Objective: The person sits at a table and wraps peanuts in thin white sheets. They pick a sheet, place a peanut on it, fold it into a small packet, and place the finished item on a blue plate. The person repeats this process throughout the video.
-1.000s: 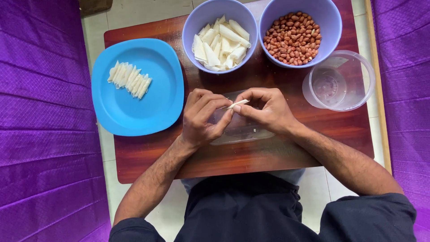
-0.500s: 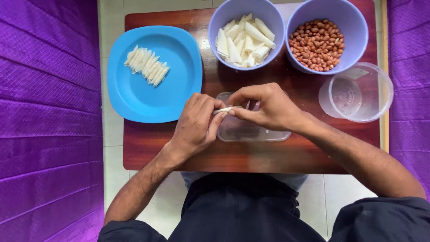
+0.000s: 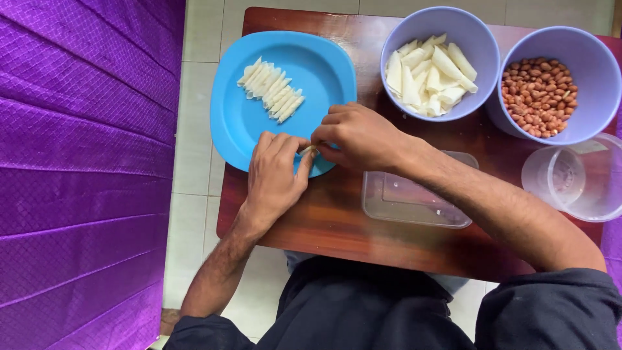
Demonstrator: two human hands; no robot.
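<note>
Rolled pastry piece [image 3: 307, 150], small and pale, sits pinched between the fingertips of both hands right over the near rim of the blue plate [image 3: 246, 123]; the left hand [image 3: 275, 178] comes up from below that rim with its fingers curled and pressed together against the piece, and the right hand [image 3: 359, 137] reaches in from the plate's right side, thumb and forefinger closed on the same piece. Further in on the plate, toward its far left, a neat row of finished rolls [image 3: 271, 93] lies side by side, apart from the hands. The plate rests on a dark wooden table [image 3: 337, 220], its left rim hanging a little past the table's left edge. To the right of the plate, at the far side of the table, stands a lilac bowl of pale pastry strips [image 3: 430, 71], and beyond it a second lilac bowl of peanuts [image 3: 540, 96], the two bowls touching. A shallow clear tray [image 3: 414, 201] lies to the right of the plate, partly under the right forearm, and a clear round tub [image 3: 573, 178] stands further right, near the table's right edge. Bare wood shows between the plate and the table's near edge. Pale floor tiles [image 3: 201, 84] run left of the plate, and purple quilted cloth [image 3: 84, 168] fills the space beyond them.
</note>
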